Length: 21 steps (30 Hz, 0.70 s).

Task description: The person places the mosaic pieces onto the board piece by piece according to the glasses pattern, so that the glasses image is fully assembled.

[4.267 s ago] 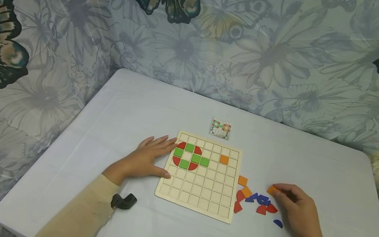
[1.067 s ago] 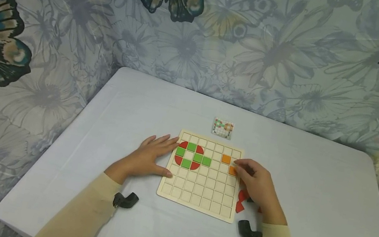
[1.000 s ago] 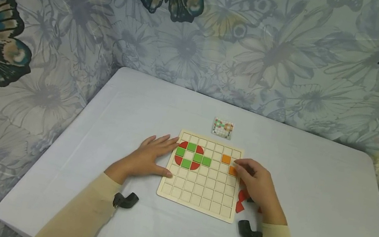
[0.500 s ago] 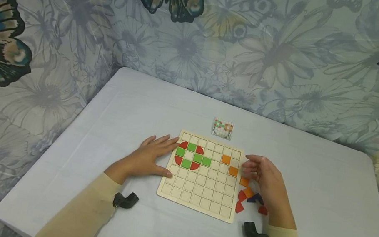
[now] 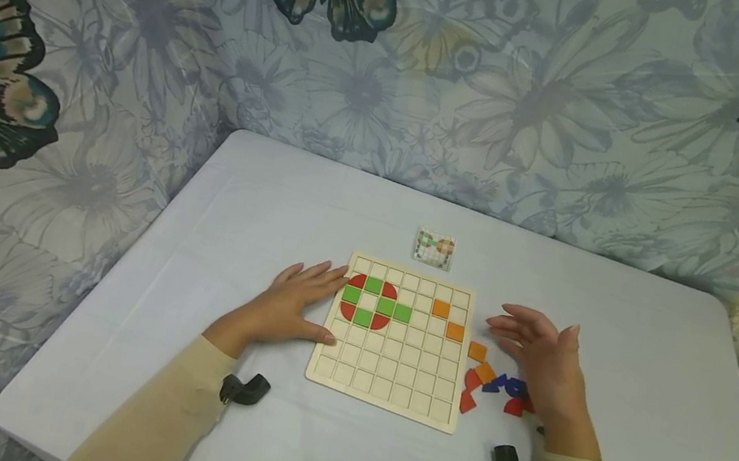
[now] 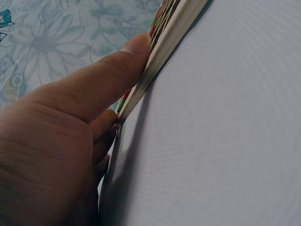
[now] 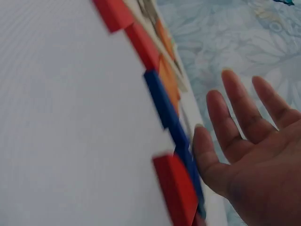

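A pale wooden grid board [image 5: 382, 369] lies on the table. Set in its left part are green squares [image 5: 385, 307] and red quarter-rounds [image 5: 346, 311]; an orange square [image 5: 441, 308] and a second orange square [image 5: 455, 331] sit toward its right. My left hand [image 5: 281, 310] steadies the board's left edge, fingers extended, the thumb [image 6: 138, 43] touching its top in the left wrist view. My right hand [image 5: 553, 370] is raised over loose pieces right of the board, fingers spread and nothing held, as the right wrist view of that hand [image 7: 268, 174] also shows.
Beside the board's right edge lie loose orange squares [image 5: 477, 352], red pieces [image 5: 514, 407] and blue pieces [image 5: 516, 387], some partly hidden by the right hand. A small pattern card [image 5: 435, 249] lies beyond the board. A patterned backdrop [image 5: 360, 113] stands behind the white table [image 5: 287, 191].
My right hand brought an orange square from the pile to the board's right column, let go of it, then drew back right and opened. The left hand stays on the board.
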Tool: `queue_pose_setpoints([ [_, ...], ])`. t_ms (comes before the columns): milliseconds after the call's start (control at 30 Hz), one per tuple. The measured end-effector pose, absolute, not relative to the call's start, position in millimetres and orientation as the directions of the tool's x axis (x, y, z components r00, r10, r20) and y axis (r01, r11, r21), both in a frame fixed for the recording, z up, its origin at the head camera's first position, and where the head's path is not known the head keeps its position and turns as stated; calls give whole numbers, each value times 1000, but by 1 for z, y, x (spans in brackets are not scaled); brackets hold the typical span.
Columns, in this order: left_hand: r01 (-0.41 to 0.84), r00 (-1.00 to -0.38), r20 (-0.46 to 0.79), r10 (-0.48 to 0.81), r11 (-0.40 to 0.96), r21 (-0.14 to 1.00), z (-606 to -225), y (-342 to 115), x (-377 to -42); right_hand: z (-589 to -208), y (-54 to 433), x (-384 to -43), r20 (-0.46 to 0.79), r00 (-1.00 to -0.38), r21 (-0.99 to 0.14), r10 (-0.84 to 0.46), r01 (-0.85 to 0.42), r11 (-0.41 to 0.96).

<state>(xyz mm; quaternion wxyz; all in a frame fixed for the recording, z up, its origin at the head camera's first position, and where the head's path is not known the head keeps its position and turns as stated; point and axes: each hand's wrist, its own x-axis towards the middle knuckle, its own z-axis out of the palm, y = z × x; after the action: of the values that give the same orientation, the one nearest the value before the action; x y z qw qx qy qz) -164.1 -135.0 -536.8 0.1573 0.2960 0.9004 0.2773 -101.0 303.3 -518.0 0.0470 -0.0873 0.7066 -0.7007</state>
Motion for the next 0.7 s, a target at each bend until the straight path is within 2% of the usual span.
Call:
queue_pose_setpoints([
  [133, 440, -777, -122, 618, 671, 597, -536, -134, -163, -521, 308, -92, 27, -990, -994, -137, -41, 101],
  [367, 440, -775, -131, 618, 676, 591, -538, -134, -164, -532, 305, -76, -39, -999, -905, -8, 32, 425],
  [533, 432, -781, -140, 608, 689, 582, -540, -134, -166, -535, 302, -80, -106, -994, -845, 7, 94, 527],
  [700, 430, -778, -142, 612, 683, 591, -539, -133, -165, -538, 295, -82, -108, -994, -775, 2, 85, 626],
])
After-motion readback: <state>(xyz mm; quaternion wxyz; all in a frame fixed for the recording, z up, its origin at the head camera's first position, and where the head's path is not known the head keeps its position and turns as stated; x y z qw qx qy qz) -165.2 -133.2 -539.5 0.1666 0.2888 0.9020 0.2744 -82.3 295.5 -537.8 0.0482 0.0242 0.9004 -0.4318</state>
